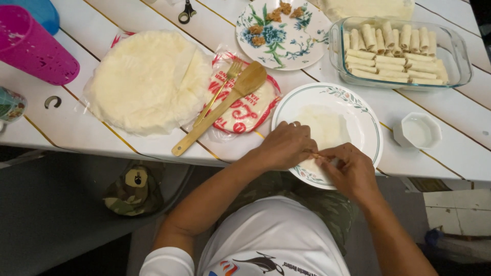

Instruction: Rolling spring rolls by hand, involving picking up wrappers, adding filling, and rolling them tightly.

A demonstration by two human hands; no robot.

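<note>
At the far left, one pink cup (31, 48) is lying on the white tabletop (76, 122), with one blue cup (41, 11) peeking in behind it. One small metal hook (52, 101) is sitting near the front edge. Next, one stack of round wrappers (146, 82) is resting on clear plastic. Just beside it, one gold fork (221, 88) and one wooden spatula (225, 105) are lying side by side across one red-printed packet (245, 110). Behind them, one floral plate (283, 33) is carrying four brown lumps of filling (276, 15).

The left hand (284, 145) is lying over the near rim of one white plate (365, 120), fingers curled down onto the single wrapper (325, 128) lying flat on that plate. The right hand (350, 171) is meeting it at the wrapper's near edge, thumb and fingers pinched together on the edge, where a little filling is showing between the two hands.

Further back on the right, one glass dish (455, 51) is holding rolled wrappers (394, 53) packed in rows, too many to count surely. One small white bowl (419, 130) is standing just right of the plate.
</note>
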